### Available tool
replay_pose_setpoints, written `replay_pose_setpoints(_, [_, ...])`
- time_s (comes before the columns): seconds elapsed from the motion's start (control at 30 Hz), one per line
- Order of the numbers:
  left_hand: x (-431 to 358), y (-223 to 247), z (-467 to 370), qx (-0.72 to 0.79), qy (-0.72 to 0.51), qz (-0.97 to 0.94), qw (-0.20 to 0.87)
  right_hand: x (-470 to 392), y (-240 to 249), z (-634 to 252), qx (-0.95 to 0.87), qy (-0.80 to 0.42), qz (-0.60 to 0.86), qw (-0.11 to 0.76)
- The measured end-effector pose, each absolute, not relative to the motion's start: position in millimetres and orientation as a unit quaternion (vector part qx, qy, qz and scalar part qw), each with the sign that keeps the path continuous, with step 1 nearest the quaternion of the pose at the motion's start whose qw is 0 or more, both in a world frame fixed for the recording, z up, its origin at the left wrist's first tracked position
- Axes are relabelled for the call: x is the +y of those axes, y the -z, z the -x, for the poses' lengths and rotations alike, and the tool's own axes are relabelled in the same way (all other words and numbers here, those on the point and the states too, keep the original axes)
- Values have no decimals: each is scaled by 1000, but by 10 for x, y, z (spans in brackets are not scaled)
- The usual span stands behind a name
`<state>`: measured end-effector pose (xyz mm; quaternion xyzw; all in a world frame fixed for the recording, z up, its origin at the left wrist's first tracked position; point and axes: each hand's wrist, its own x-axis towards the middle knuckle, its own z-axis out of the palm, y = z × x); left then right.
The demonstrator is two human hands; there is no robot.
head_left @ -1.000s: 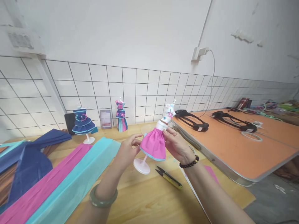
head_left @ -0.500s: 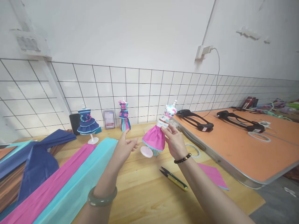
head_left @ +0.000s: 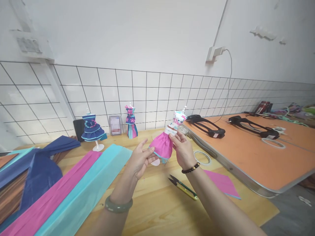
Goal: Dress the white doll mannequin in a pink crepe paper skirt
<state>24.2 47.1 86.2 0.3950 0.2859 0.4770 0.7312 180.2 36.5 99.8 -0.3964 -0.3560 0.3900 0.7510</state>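
A small dress form (head_left: 179,118) with a white patterned top and a pink skirt (head_left: 162,145) leans to the right above the wooden table. My right hand (head_left: 183,148) grips it at the waist, thumb and fingers closed round the white band. At the skirt's lower left hem, my left hand (head_left: 142,159) has its thumb and fingertips closed on the pink cloth, with the index finger raised. The round white base (head_left: 155,162) shows partly below the skirt. Yellow-handled thread snips (head_left: 183,187) lie on the table beneath.
Blue-dressed form (head_left: 92,127) and slim form (head_left: 131,121) stand near the wall. Pink (head_left: 56,191) and turquoise (head_left: 81,186) cloths lie left. On the right are a pink piece (head_left: 222,183), a tape roll (head_left: 202,157), and black headgear (head_left: 206,127) on an orange board (head_left: 248,157).
My left hand has moved right and taken hold of the skirt's hem. My right hand keeps its grip at the waist, and the skirt has shifted slightly left.
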Motion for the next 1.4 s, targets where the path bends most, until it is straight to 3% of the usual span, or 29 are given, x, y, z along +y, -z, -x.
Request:
replay_pose_setpoints(0.17, [545, -891, -162, 362, -430, -453, 692, 403, -985, -1856, -373, -386, 397, 744])
replay_pose_setpoints(0.3, [673, -913, 18, 507, -488, -565, 431, 436, -902, -1794, -419, -394, 390, 719])
replay_pose_setpoints(0.37, [697, -943, 100, 497, -505, -604, 365, 462, -841, -1715, -455, -409, 384, 692])
replay_pose_setpoints(0.53, [617, -1052, 150, 392, -495, -671, 390, 525, -695, -1475, -531, -432, 378, 623])
replay_pose_setpoints(0.77, [641, -1003, 144, 360, -455, -681, 448, 472, -653, -1330, -559, -447, 376, 588])
replay_pose_setpoints(0.97, [683, -996, 218, 381, -505, -617, 468, 385, -579, -1554, -359, -540, 412, 641])
replay_pose_setpoints(1.2, [675, -1055, 251, 390, -526, -590, 472, 202, -401, -1463, -239, -721, 361, 542])
replay_pose_setpoints(1.4, [677, -1037, 241, 396, -523, -588, 474, 210, -393, -1377, -187, -739, 297, 575])
